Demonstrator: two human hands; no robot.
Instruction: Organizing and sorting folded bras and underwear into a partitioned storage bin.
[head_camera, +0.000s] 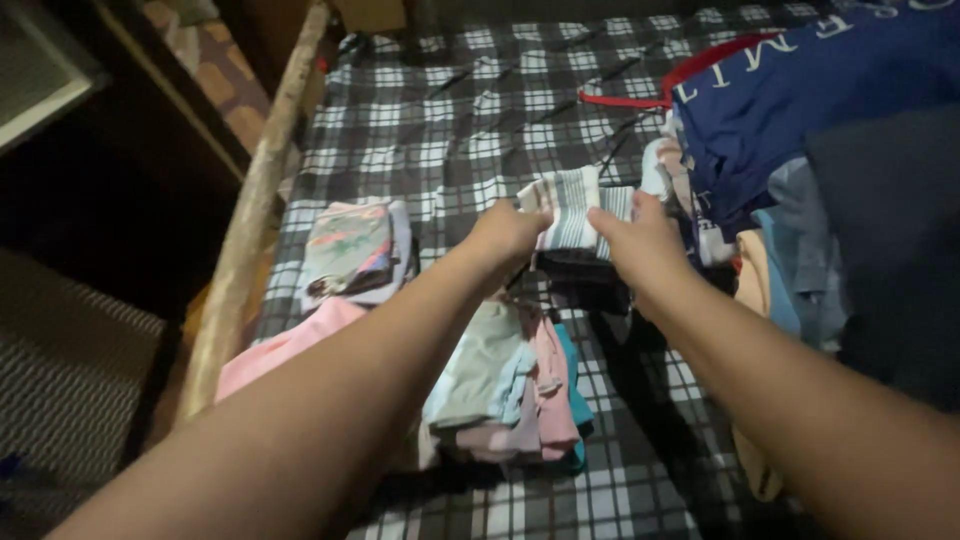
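The left hand (508, 232) and right hand (640, 243) each pinch a side edge of the striped folded cloth (573, 208), fingers closed on it, at twelve o'clock above the clothes stack (510, 385) on the checked bed (450, 120). It looks light, soft and floppy, so gripping both edges seems best.

Both forearms run off the bottom edge of the frame, and the fingers of the left hand (508, 232) and right hand (640, 243) are tucked out of sight behind the striped cloth (572, 208) they grip. The blue garment (800, 90) at upper right is cut by the top and right edges. The folded stack (515, 390) at lower centre is partly covered by the left arm.
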